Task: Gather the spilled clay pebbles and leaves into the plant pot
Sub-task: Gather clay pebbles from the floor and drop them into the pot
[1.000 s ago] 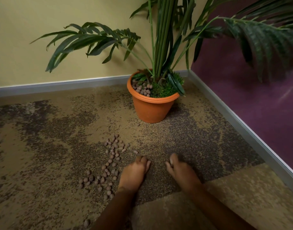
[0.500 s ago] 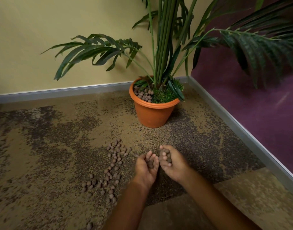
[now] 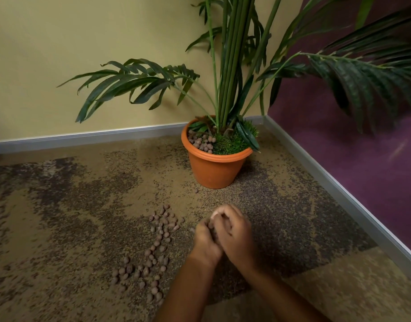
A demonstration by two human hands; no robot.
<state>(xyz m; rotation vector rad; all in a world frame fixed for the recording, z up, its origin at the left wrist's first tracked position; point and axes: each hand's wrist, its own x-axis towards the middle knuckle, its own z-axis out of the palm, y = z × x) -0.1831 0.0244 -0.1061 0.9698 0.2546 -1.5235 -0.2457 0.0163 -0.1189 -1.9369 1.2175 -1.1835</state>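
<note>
Head view: clay pebbles (image 3: pixel 157 243) lie strewn on the carpet (image 3: pixel 83 217) at lower centre-left, with more in the plant pot (image 3: pixel 213 168) at upper centre. Just right of the scatter, your left hand (image 3: pixel 205 240) and right hand (image 3: pixel 234 231) press together, fingers curled round a small load. Judged light, hard, round and loose, they would roll through any gap, so scoop from beneath and keep palms sealed. They look reddish-brown, matte and irregular; no spilled leaves are discernible.
</note>
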